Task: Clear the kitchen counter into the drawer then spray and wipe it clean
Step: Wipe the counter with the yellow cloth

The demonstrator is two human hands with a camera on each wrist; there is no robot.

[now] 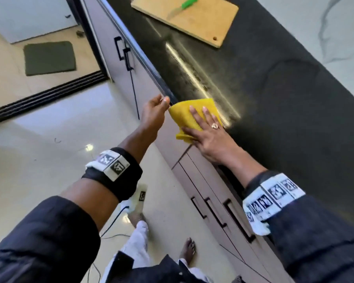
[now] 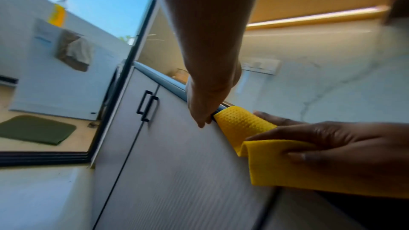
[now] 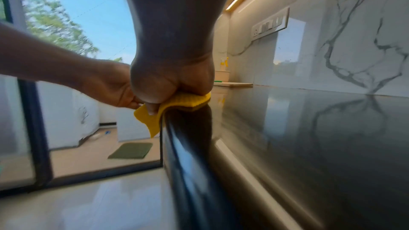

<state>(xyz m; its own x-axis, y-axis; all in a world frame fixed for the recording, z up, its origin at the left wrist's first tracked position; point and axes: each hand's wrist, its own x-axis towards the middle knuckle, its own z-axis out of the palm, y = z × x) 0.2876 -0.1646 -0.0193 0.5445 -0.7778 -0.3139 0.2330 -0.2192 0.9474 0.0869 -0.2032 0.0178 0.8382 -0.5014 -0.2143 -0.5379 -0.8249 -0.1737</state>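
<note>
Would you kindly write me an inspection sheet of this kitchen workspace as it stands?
Surface: dark counter shows streaks and glare near the front edge.
Job's things: yellow cloth lies folded over the counter's front edge; spray bottle stands far back by the wall.
Clutter: wooden cutting board on the counter, with a green-handled knife on it.
Grippers: right hand presses flat on the cloth; left hand has its fingertips at the counter edge beside the cloth.
Cables: a thin black cable runs across the floor.
Surroundings: closed cabinet doors, green mat, marble wall.
</note>
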